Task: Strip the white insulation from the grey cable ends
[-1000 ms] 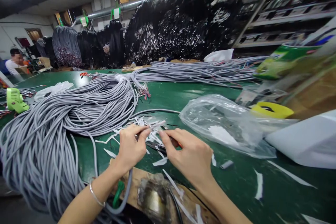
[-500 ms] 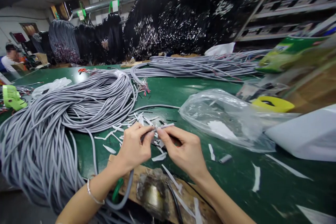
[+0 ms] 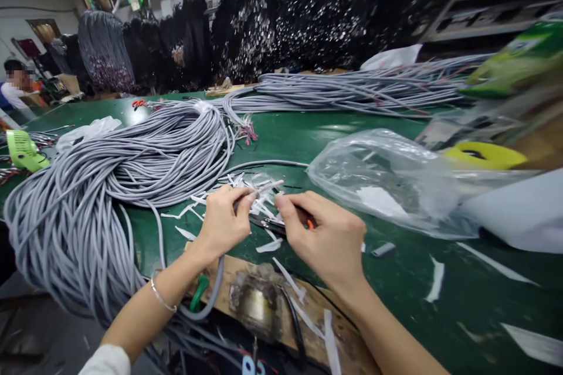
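Observation:
My left hand (image 3: 227, 214) pinches the end of a grey cable (image 3: 216, 287), which loops down below the wrist. Pale inner strands (image 3: 270, 186) stick out past its fingertips to the right. My right hand (image 3: 328, 237) is closed, thumb against forefinger, a short gap away from the left. In its palm sits what looks like a pair of scissors (image 3: 275, 224), with dark metal pointing left and a bit of orange-red showing between the fingers; most of the handle is hidden. White scraps (image 3: 237, 183) lie scattered under and behind both hands.
A large bundle of grey cables (image 3: 167, 158) fills the left; more cables (image 3: 343, 91) lie at the back. A clear plastic bag (image 3: 378, 176), yellow tape roll (image 3: 486, 154) and white sheet (image 3: 523, 211) are right. A metal fixture (image 3: 255, 304) stands on a wooden board in front.
My hands have come apart: the right hand has moved right, away from the cable end. Dark metal of the tool now shows between them. The view has shifted slightly.

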The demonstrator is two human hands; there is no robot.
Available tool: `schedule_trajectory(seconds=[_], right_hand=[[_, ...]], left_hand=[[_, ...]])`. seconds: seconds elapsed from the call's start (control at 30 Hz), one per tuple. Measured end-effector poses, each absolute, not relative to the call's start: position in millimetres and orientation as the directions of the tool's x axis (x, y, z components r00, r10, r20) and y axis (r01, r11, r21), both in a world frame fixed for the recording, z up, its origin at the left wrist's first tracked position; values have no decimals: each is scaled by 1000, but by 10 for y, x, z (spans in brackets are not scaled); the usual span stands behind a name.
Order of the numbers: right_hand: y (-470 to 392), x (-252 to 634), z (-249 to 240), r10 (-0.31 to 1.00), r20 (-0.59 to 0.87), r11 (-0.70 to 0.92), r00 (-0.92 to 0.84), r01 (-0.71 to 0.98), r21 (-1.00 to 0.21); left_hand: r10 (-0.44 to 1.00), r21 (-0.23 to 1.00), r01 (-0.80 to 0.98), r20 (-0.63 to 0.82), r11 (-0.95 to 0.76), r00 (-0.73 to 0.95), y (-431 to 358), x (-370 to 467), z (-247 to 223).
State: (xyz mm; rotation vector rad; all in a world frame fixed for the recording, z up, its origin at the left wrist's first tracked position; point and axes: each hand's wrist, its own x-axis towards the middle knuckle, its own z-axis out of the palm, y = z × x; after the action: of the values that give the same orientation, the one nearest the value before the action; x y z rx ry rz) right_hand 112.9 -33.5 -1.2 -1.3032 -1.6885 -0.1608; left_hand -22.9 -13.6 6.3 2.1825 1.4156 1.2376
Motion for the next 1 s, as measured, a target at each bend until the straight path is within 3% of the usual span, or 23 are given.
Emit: schedule_trajectory(seconds=[0.27, 0.47, 0.57, 0.73, 0.87, 1.0], right_hand=[[-348, 1119, 5, 515, 855, 355, -58, 923, -151], [-343, 1131, 9, 491, 862, 373, -124, 924, -80], [-317, 1130, -20, 550, 830, 417, -93, 892, -176], [-348, 1117, 22, 686, 727, 570, -26, 640, -515], [-445, 1109, 92, 659, 752, 694, -26, 408, -594], [-406, 1099, 35, 698, 705, 513, 126, 599, -615]], left_hand=[[828, 608, 601, 534, -518, 172, -172, -240, 51], [816, 598, 593, 546, -539, 192, -205, -223, 60], [807, 589, 588, 552, -554, 207, -223, -209, 57], [795, 563, 595, 559, -573, 236, -190, -206, 28], [871, 610, 649, 459, -454, 177, -115, -228, 10], [889, 703, 573, 446, -421, 105, -132, -216, 23]])
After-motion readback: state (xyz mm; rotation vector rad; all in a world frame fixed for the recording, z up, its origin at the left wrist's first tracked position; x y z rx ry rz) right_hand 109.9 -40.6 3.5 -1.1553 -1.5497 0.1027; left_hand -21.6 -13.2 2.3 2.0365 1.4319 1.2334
